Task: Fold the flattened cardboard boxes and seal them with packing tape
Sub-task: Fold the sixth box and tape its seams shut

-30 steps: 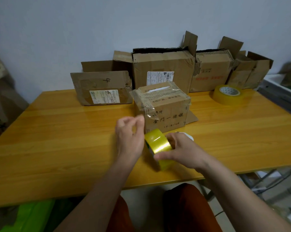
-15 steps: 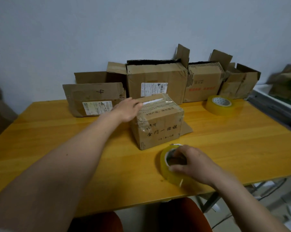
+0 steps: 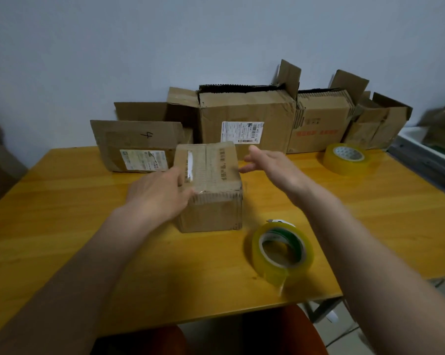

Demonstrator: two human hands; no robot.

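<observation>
Cardboard, taped shut along its top seam, forms the small box point(image 3: 211, 185) at the middle of the table point(image 3: 62, 226); its contents cannot be seen. The person's left hand point(image 3: 160, 193) rests against the box's left side, thumb at the near top corner, fingers hidden behind the edge, so I cannot tell how they lie. The right hand point(image 3: 270, 167) hovers just beside the box's right top edge, fingers spread and straight, holding nothing. One tape roll point(image 3: 282, 252) stands tilted on the table near the front edge, apart from both hands. A second tape roll point(image 3: 346, 158) lies flat at the far right. Along the wall point(image 3: 139, 47) stands a row of boxes point(image 3: 247, 116): a flattened one marked "4" point(image 3: 137, 144), and open ones whose insides are not visible. Yellow wood makes up the tabletop; the wall is pale grey.
</observation>
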